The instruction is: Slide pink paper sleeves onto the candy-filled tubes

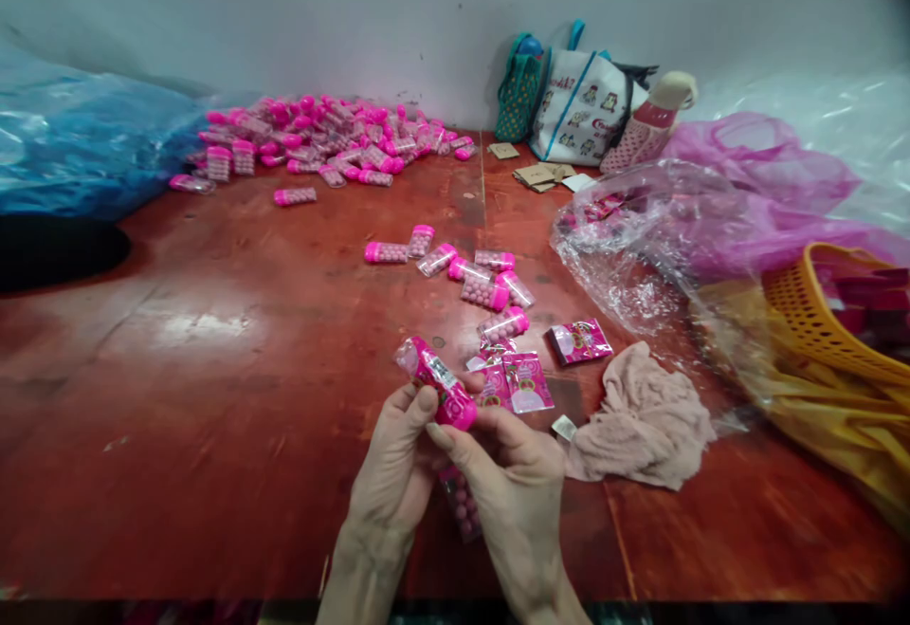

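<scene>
Both my hands meet low in the middle over a red-brown table. My left hand and my right hand together hold a small clear candy tube with a pink cap and a pink label, tilted up to the left. A second tube of pink candies shows between my palms, under my right hand. Pink label stickers lie just beyond my fingers, and another one lies further right. Several loose candy tubes lie scattered beyond them.
A big heap of pink tubes sits at the back left by a blue plastic bag. A beige cloth lies right of my hands. Clear and pink plastic bags, a yellow basket and tote bags fill the right side.
</scene>
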Demonstrator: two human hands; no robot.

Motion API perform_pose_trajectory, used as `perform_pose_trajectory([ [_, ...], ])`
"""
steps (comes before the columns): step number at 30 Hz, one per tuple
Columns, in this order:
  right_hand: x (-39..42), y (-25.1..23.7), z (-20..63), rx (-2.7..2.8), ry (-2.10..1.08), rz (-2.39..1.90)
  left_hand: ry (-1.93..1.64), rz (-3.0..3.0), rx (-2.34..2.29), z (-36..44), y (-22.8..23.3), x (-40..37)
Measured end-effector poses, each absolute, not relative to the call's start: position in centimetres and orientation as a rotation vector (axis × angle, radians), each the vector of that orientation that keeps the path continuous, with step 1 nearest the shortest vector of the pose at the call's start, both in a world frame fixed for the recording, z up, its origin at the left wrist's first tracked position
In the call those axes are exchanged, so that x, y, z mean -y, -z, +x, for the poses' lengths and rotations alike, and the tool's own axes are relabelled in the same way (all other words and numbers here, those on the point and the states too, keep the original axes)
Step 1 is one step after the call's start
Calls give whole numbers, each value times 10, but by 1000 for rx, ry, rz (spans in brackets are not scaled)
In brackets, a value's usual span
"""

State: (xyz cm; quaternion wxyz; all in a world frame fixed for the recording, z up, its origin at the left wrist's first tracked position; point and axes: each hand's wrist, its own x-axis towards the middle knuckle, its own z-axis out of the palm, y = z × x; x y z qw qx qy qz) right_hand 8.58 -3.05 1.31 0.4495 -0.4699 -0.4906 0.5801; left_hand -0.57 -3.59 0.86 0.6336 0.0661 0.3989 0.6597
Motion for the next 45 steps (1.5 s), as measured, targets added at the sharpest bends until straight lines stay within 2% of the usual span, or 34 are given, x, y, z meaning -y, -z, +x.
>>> perform_pose_trajectory([
  [5, 33, -18, 89, 1341, -1354, -1224, -1492, 112, -910, 1, -12, 35],
  [11, 30, -11, 87, 1242, -1407, -1220, -1483, -45, -1001, 5, -8, 37],
  [16, 22, -13, 98, 1385, -1497, -1135, -1478, 111, -954, -4, -9, 36],
  [25, 12, -19, 105, 1798, -925, -782, -1482, 210, -997, -9, -7, 32],
  [34, 7, -3, 108, 2005, -751, -633, -1539, 62, -1003, -9, -1, 28],
  [45, 7, -2, 97, 1896, -780, -916, -1458, 100, -1051, -12, 5, 29],
])
